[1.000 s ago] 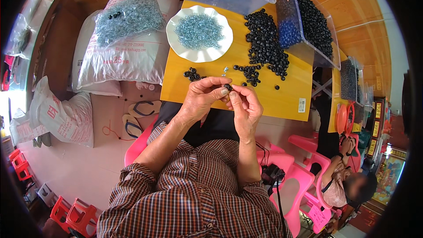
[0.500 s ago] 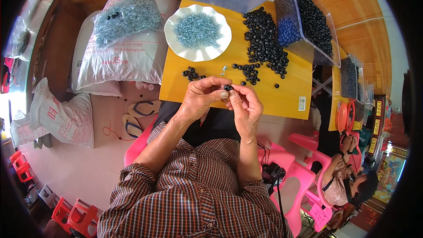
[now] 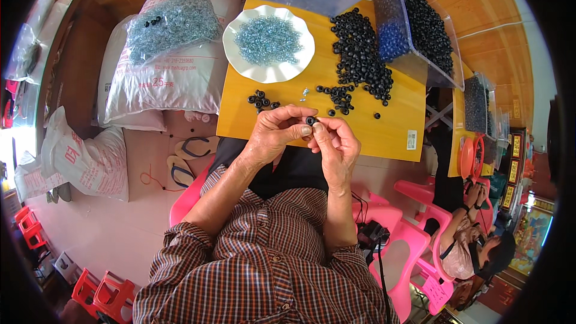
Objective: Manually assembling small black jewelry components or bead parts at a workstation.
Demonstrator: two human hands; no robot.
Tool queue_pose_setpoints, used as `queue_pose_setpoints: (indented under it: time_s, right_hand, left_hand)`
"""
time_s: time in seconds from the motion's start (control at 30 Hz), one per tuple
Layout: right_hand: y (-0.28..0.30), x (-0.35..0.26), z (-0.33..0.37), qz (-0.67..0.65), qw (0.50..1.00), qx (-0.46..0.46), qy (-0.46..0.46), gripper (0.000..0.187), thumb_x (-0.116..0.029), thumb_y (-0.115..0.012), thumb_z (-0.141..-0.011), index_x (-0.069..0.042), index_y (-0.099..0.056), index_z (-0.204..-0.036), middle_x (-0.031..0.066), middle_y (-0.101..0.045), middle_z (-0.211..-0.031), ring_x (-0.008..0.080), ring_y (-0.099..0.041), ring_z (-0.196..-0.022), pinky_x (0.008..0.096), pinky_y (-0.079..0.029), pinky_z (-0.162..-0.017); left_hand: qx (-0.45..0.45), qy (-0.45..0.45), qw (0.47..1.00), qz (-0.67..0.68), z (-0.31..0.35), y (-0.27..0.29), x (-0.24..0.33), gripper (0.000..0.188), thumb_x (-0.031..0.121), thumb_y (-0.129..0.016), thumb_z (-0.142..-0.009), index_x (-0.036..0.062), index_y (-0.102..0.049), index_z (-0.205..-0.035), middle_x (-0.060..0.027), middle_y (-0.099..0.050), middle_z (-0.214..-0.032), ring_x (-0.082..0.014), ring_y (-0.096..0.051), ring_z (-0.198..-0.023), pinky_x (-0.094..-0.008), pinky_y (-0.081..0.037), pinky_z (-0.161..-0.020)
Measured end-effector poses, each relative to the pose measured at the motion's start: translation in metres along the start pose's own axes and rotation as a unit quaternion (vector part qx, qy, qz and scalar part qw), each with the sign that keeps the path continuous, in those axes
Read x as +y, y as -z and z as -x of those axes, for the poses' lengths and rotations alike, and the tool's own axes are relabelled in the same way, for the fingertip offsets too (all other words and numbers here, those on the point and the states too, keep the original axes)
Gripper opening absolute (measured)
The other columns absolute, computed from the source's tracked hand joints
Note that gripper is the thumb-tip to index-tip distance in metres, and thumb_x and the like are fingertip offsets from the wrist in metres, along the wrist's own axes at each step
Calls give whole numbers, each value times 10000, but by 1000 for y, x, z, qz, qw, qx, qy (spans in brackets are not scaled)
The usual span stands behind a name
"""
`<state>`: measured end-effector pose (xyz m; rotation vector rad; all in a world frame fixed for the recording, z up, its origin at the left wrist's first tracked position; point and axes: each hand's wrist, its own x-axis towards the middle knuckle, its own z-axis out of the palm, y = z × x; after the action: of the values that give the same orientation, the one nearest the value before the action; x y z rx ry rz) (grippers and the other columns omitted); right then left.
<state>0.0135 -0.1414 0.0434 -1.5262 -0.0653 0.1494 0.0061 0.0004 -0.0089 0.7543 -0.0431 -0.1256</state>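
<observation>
A round black piece (image 3: 310,120) is pinched between thumb and fingertips of the left hand (image 3: 277,130) and right hand (image 3: 337,142), both nearly closed, at the tabletop's (image 3: 384,135) near edge. Should either pinch be loosened, so small and rounded a piece could be dropped past that edge. Toward the far edge, hard-looking black rings (image 3: 360,54) are heaped; glassy bits (image 3: 267,40) are held in a scalloped white dish (image 3: 270,75).
</observation>
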Motion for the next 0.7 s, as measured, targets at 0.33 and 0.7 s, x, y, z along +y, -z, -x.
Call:
queue_pose_setpoints:
  time_s: [0.33,0.7]
  right_hand:
    - [4,3,-2,-5,1000,-5,-17,149,-96,-628,-917,27,-610,-1001,22,-623,-773,61,-570,-611,183,-464,-540]
    - [3,2,-3,0,1000,-16,-17,145,-92,-624,-918,28,-614,-997,36,-638,-795,69,-565,-606,193,-459,-538]
  left_hand:
    - [29,-11,996,-86,-1,-1,0,258,-33,-650,-848,-8,-650,-1106,-21,-624,-908,-118,-631,-816,-251,-531,-762]
    - [36,-20,997,-67,1,-6,7,245,-15,-667,-845,-13,-660,-1090,-20,-632,-928,-111,-628,-849,-255,-526,-801]
